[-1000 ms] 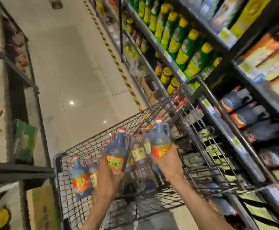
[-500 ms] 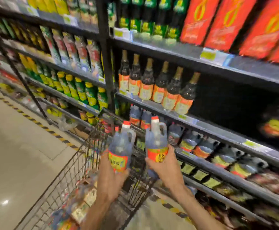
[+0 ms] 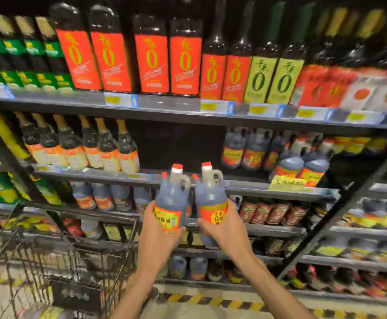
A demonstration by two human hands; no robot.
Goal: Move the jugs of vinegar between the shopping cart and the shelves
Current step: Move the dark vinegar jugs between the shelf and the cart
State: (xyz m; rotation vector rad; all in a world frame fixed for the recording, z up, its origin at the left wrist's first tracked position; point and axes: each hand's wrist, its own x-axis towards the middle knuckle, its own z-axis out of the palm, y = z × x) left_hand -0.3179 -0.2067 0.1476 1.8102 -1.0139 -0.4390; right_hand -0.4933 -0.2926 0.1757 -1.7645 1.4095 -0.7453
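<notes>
Two dark vinegar jugs with red caps and red-yellow labels are held upright in front of the shelves. My left hand (image 3: 158, 229) grips the left jug (image 3: 171, 199) round its body. My right hand (image 3: 224, 229) grips the right jug (image 3: 211, 196) the same way. Behind each jug a second red cap shows. Both jugs hang level with a dark gap (image 3: 178, 146) on the middle shelf (image 3: 245, 186). The wire shopping cart (image 3: 61, 268) stands at the lower left, blurred.
Tall dark bottles with orange labels (image 3: 151, 58) fill the top shelf. Slim bottles (image 3: 84, 148) stand left of the gap, more vinegar jugs (image 3: 291, 157) to its right. Lower shelves carry jugs and packets. A yellow-black stripe (image 3: 211, 300) runs along the floor.
Both hands lifted the jugs out of the cart and swung them right and up to the shelves. My view turned from the aisle to face the shelving.
</notes>
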